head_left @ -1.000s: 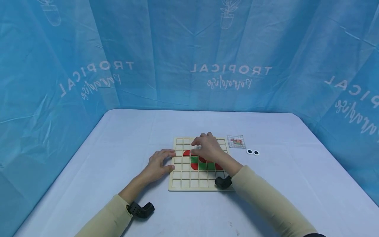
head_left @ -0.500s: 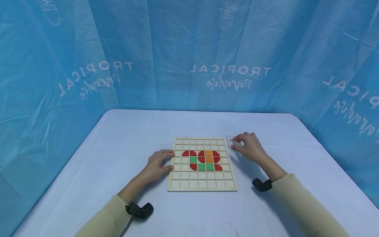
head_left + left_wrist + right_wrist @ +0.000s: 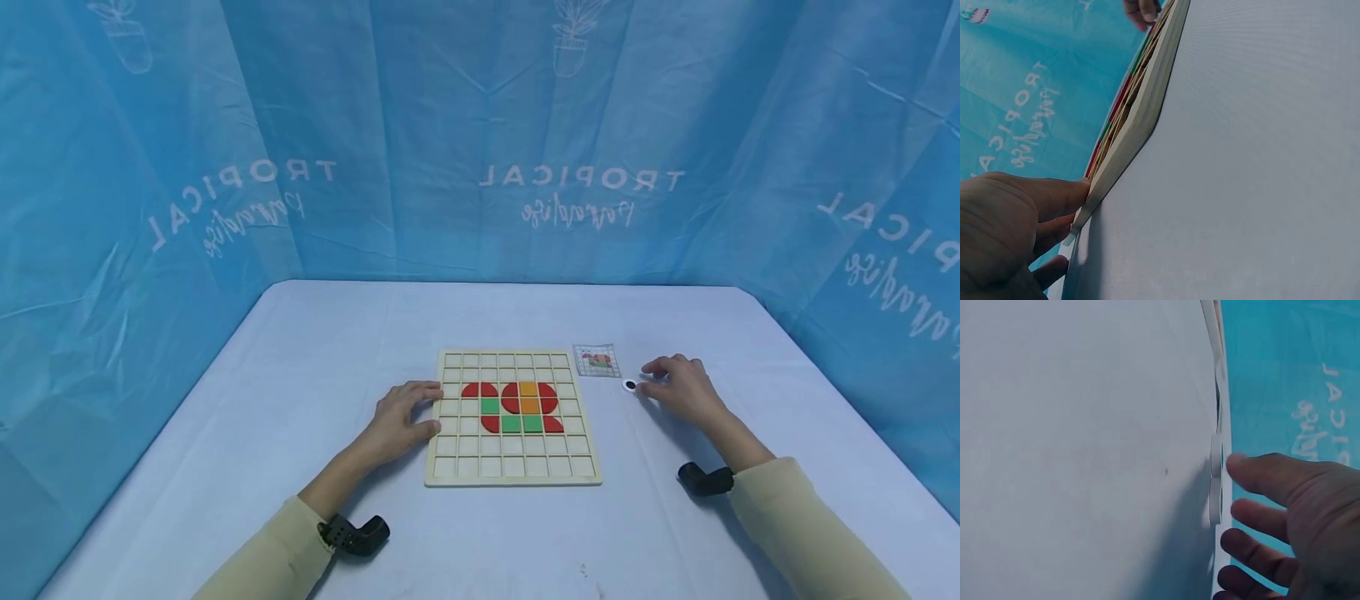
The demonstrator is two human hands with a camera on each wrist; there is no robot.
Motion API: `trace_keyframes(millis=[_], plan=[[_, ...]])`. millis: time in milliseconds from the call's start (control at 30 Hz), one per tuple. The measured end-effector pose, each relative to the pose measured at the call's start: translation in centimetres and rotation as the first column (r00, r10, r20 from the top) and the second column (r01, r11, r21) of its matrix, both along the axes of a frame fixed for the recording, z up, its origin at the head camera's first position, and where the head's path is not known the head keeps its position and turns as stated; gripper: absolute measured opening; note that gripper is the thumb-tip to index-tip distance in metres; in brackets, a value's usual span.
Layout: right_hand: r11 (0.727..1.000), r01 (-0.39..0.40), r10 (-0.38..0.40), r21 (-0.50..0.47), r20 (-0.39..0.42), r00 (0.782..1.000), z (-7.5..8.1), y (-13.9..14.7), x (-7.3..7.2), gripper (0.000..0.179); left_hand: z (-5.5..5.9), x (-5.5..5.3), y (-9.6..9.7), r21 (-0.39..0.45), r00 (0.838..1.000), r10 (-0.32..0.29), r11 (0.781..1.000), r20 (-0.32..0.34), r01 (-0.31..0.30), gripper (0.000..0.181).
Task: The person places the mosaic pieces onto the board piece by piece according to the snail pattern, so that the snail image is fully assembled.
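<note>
A pale wooden grid board (image 3: 512, 467) lies on the table, with red, green and orange tiles (image 3: 529, 405) set in its middle squares. My left hand (image 3: 401, 421) rests at the board's left edge, thumb and fingers spread and touching it; the left wrist view shows the thumb on the rim. To the right of the board, my right hand (image 3: 686, 392) hovers over two round white eye discs. One disc (image 3: 630, 385) shows beside the thumb in the head view, the other being hidden by the hand. The right wrist view has both discs (image 3: 1215, 501) below spread fingers, nothing held.
A small picture card (image 3: 597, 360) with a printed grid and a coloured figure lies off the board's upper right corner. White cloth (image 3: 337, 333) covers the table. Blue printed curtains (image 3: 450, 225) hang around its back and sides.
My right hand has left the tiles on the board and moved right, past the card, to the eye discs. Orange tiles it covered now show. The left hand stays put.
</note>
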State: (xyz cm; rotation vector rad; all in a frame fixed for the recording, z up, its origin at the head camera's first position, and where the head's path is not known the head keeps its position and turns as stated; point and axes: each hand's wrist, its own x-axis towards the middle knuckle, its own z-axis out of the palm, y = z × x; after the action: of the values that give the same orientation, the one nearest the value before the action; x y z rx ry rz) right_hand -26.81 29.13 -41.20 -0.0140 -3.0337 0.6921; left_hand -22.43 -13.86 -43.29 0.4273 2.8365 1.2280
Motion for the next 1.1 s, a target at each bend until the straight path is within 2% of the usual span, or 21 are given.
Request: trace_keyframes(millis=[200,333,733,933,1100], plan=[[1.0,0.01,-0.01,0.0,0.024,1.0,-0.7,0.9,0.0,0.042,0.0,0.0,0.1,-0.003,1.0,0.005,1.0,-0.008,-0.005,0.046],[1.0,-0.004,0.004,0.004,0.002,1.0,-1.0,1.3,0.2,0.038,0.0,0.0,0.0,0.009,1.0,0.008,1.0,0.012,-0.008,0.045],[0.999,-0.043,0.044,0.008,-0.052,0.998,-1.2,1.5,0.5,0.033,0.0,0.0,-0.1,0.004,1.0,-0.011,1.0,-0.004,0.011,0.044],[0.999,-0.036,0.035,-0.019,-0.041,0.999,-0.5,1.0,0.4,0.032,0.0,0.0,-0.1,0.006,1.0,-0.018,1.0,-0.009,0.018,0.044],[0.997,-0.077,0.075,-0.032,-0.066,0.995,0.9,-1.1,0.2,0.032,0.1,0.0,0.0,0.007,1.0,-0.005,1.0,0.002,0.005,0.044]])
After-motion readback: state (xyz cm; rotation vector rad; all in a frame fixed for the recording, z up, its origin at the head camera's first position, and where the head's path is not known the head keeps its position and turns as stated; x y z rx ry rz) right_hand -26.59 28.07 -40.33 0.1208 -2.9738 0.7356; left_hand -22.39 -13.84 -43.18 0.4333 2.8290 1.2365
